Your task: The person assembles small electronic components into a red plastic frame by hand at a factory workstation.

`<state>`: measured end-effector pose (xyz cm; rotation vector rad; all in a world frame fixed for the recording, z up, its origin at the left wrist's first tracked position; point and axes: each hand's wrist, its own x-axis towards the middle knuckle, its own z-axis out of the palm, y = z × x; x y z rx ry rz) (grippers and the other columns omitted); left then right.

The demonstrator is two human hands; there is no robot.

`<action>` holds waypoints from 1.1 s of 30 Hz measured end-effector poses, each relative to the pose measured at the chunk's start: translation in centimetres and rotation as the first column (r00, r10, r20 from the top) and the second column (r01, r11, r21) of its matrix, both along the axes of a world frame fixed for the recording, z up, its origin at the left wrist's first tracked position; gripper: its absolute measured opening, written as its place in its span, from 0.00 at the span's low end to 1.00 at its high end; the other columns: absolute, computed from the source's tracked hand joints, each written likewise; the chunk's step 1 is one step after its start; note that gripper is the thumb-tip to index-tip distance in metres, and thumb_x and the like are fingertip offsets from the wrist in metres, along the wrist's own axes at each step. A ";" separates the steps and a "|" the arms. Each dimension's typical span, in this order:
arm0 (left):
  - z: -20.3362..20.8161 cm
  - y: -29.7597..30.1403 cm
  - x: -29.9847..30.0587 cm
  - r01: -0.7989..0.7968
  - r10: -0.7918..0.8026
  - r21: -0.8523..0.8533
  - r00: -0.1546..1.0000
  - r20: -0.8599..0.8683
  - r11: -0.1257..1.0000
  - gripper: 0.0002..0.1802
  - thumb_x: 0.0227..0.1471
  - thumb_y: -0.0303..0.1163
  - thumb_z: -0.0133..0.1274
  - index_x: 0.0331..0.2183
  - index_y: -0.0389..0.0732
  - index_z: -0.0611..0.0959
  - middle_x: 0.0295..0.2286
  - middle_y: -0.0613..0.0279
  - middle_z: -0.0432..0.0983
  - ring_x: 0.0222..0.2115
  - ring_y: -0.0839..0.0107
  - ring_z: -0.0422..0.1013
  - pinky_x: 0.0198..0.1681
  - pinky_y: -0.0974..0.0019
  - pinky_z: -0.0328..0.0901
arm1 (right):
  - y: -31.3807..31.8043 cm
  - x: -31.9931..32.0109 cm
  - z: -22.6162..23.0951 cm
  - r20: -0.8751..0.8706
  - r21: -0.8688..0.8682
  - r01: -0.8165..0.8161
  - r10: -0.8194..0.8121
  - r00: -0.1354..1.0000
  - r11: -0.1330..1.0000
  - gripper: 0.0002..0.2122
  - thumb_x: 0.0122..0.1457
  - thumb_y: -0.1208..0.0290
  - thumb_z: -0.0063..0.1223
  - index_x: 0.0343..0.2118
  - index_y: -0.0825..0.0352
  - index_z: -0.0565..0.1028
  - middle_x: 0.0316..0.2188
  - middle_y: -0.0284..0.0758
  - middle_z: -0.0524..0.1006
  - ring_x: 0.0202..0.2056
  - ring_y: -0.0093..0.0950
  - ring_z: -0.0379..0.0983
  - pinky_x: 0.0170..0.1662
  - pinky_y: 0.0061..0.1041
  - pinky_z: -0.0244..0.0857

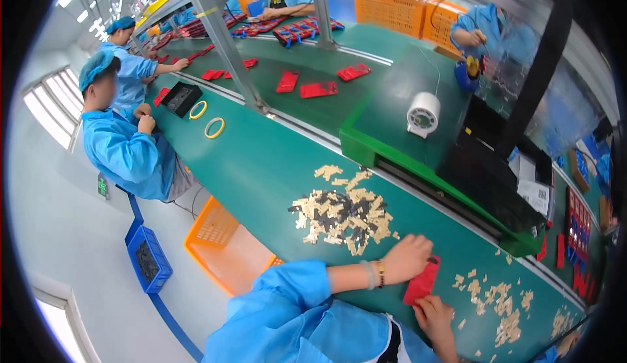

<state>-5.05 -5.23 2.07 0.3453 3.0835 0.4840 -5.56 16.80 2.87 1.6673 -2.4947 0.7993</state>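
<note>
Red flat part (pixel 422 283) lies on the green table (pixel 261 173) at the lower middle of the view, held between both of the person's hands. The left hand (pixel 408 257) sits at the part's 11 o'clock, fingers curled over its upper edge and gripping it; a bracelet and a band show on that wrist. The right hand (pixel 434 315) sits at the part's 5 o'clock, fingertips closed against the lower edge, also grasping it. Both forearms wear blue sleeves (pixel 294 297). At 10 o'clock from the part, near the left hand, lies a heap of small beige and dark pieces (pixel 343 213). At 3 to 4 o'clock lie scattered beige pieces (pixel 499 304), just beside the right hand. At 12 o'clock, well apart, a white tape roll (pixel 423 113) stands on a raised green shelf (pixel 405 101), with a black tray (pixel 496 173) to its right. Further up, red parts (pixel 319 89) lie on the conveyor belt. At 9 o'clock, below the table edge, stand an orange crate (pixel 222 245) and a blue crate (pixel 149 258). A seated co-worker in blue coat and cap (pixel 121 141) works at 10 o'clock, with two yellow tape rings (pixel 213 128) close by.
</note>
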 end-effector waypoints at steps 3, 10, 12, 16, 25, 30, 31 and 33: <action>0.2 -6.2 2.4 -0.345 0.396 0.206 0.860 -0.323 0.916 0.34 0.40 0.36 0.61 0.48 0.34 0.70 0.47 0.47 0.65 0.52 0.50 0.60 0.54 0.51 0.56 | 0.6 -1.9 1.4 -0.137 0.009 0.039 -0.037 0.990 0.999 0.12 0.45 0.73 0.63 0.35 0.60 0.76 0.32 0.32 0.73 0.26 0.29 0.74 0.27 0.30 0.67; -2.8 -10.9 2.2 -0.529 0.462 -0.134 0.819 -0.341 0.838 0.25 0.43 0.29 0.52 0.46 0.31 0.74 0.47 0.43 0.70 0.51 0.52 0.65 0.57 0.54 0.57 | -2.4 -22.4 -9.1 -0.382 0.183 0.719 -0.626 0.680 0.670 0.10 0.57 0.68 0.46 0.23 0.65 0.76 0.19 0.42 0.74 0.22 0.36 0.72 0.27 0.39 0.65; -0.5 -11.9 4.2 -0.503 0.450 -0.052 0.811 -0.374 0.863 0.16 0.38 0.20 0.51 0.36 0.33 0.79 0.40 0.46 0.75 0.44 0.51 0.70 0.49 0.57 0.65 | -7.6 -19.6 -5.4 -0.296 0.022 0.650 -0.616 0.730 0.760 0.07 0.53 0.72 0.46 0.31 0.67 0.76 0.28 0.44 0.75 0.31 0.38 0.73 0.35 0.38 0.66; -2.4 -13.8 4.1 -0.502 0.468 0.098 0.693 -0.548 0.859 0.06 0.47 0.20 0.53 0.32 0.35 0.78 0.36 0.54 0.76 0.44 0.54 0.70 0.49 0.57 0.61 | -0.4 -15.0 -0.7 -0.398 -0.278 0.224 -0.324 0.858 0.934 0.12 0.42 0.76 0.52 0.33 0.63 0.76 0.38 0.36 0.76 0.40 0.36 0.72 0.43 0.36 0.65; -0.2 -12.8 4.5 -0.490 0.685 0.521 0.669 -0.290 0.699 0.04 0.51 0.19 0.51 0.32 0.32 0.79 0.31 0.53 0.76 0.33 0.61 0.71 0.39 0.64 0.65 | 20.5 -26.9 0.1 -0.399 -0.246 0.739 -0.761 0.512 0.627 0.19 0.44 0.77 0.53 0.43 0.62 0.74 0.47 0.36 0.73 0.49 0.32 0.69 0.48 0.35 0.61; 0.0 -13.9 4.1 -0.602 0.773 0.558 0.623 -0.119 0.571 0.04 0.50 0.19 0.51 0.31 0.33 0.79 0.31 0.55 0.76 0.32 0.62 0.71 0.38 0.64 0.65 | 21.4 -30.6 -0.3 -0.046 -0.045 0.810 -0.812 0.582 0.584 0.30 0.46 0.60 0.61 0.54 0.63 0.68 0.53 0.38 0.69 0.53 0.34 0.66 0.53 0.37 0.59; -0.6 -14.6 4.1 -0.615 0.774 0.544 0.624 -0.106 0.570 0.04 0.50 0.18 0.52 0.31 0.33 0.79 0.30 0.55 0.75 0.32 0.62 0.71 0.38 0.64 0.65 | 21.2 -31.0 -0.8 -0.074 0.066 0.759 -0.755 0.651 0.648 0.35 0.46 0.54 0.61 0.57 0.62 0.65 0.54 0.38 0.69 0.55 0.35 0.65 0.54 0.36 0.58; -0.3 -14.7 5.1 -0.586 0.755 0.509 0.616 -0.225 0.630 0.04 0.48 0.18 0.52 0.31 0.33 0.78 0.30 0.55 0.75 0.32 0.61 0.70 0.38 0.63 0.65 | 19.0 -30.6 0.2 -0.054 0.117 0.757 -0.757 0.651 0.643 0.35 0.46 0.54 0.61 0.57 0.62 0.65 0.54 0.38 0.69 0.55 0.35 0.65 0.55 0.35 0.58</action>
